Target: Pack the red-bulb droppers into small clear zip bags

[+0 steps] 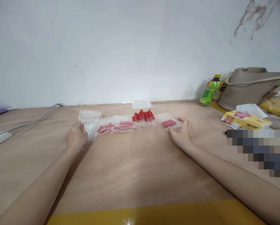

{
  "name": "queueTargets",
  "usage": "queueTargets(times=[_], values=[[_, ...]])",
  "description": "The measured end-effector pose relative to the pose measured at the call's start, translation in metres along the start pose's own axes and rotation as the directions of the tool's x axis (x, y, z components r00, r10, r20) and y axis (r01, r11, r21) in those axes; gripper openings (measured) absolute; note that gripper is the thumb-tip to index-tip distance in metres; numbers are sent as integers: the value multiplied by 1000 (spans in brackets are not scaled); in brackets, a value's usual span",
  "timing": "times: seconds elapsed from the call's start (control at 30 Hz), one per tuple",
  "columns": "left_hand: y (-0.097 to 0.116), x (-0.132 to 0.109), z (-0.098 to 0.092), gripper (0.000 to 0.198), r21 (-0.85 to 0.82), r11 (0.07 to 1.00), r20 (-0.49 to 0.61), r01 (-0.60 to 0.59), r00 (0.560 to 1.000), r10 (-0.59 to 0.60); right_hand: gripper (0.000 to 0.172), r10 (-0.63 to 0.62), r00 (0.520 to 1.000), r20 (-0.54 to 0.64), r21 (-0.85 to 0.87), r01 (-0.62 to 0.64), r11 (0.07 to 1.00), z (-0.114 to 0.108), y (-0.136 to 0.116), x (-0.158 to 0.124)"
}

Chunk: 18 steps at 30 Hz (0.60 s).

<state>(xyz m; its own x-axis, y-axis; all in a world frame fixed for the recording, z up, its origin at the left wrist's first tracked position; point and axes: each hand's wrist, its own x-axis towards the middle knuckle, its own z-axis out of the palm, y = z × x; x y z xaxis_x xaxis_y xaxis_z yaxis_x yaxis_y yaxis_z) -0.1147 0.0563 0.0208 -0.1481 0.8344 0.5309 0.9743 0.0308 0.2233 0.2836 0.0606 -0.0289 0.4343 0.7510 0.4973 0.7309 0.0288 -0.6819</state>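
A loose heap of red-capped glass droppers (144,118) lies in the middle of the wooden table (135,175). Left of it lie clear bags filled with droppers (115,127). My left hand (76,137) is closed on an empty clear plastic bag (89,120) at the left end of the row. My right hand (182,132) rests with fingers apart, touching the edge of another filled bag of droppers (169,122) on the right.
A stack of empty clear bags (141,104) lies by the wall. At the right stand a green bottle (209,90), a beige handbag (252,86) and a tissue pack (246,119). A grey cable (32,120) runs along the left.
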Motion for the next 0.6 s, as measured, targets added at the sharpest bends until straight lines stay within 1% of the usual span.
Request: queueTargets(times=[0.03,0.07,0.1,0.13,0.17,0.2,0.23,0.27,0.3,0.33,0.37,0.47,0.6], values=[[10,-4,-3,35,-17,1000,-48,-13,999,12,41,-56,998,25,-12,56,998,-2,-4,-2],[21,-9,-5,39,-39,998,-77,-52,996,49,29,-107,992,60,-22,109,994,-3,-7,-3],[34,-14,-6,42,-69,989,-64,-129,990,125,20,-152,984,96,-28,156,987,-4,-10,-4],[46,-21,-6,42,-102,970,-31,-221,975,219,16,-192,973,131,-34,197,980,-4,-13,-4],[59,-29,-6,40,-137,938,26,-318,946,324,15,-225,961,163,-42,235,971,-3,-15,-3],[71,-37,-4,39,-188,884,88,-428,889,449,15,-252,949,189,-55,267,962,-2,-17,-2],[81,-45,-2,40,-281,783,195,-554,766,612,16,-271,939,214,-73,292,954,0,-18,1],[90,-53,0,40,-340,729,253,-594,689,679,16,-280,929,241,-93,309,947,2,-20,4],[96,-59,2,40,-378,700,284,-606,644,710,16,-278,922,268,-112,316,942,5,-21,7],[101,-64,5,41,-407,679,305,-611,610,731,17,-266,918,293,-128,314,941,8,-22,11],[104,-68,6,42,-426,676,318,-601,600,734,17,-243,918,315,-144,299,943,11,-23,16],[107,-72,8,45,-474,674,338,-567,589,734,20,-152,923,353,-168,223,960,25,-30,28],[107,-71,7,42,-518,653,319,-553,584,747,27,-74,919,387,-180,154,972,41,-46,39]])
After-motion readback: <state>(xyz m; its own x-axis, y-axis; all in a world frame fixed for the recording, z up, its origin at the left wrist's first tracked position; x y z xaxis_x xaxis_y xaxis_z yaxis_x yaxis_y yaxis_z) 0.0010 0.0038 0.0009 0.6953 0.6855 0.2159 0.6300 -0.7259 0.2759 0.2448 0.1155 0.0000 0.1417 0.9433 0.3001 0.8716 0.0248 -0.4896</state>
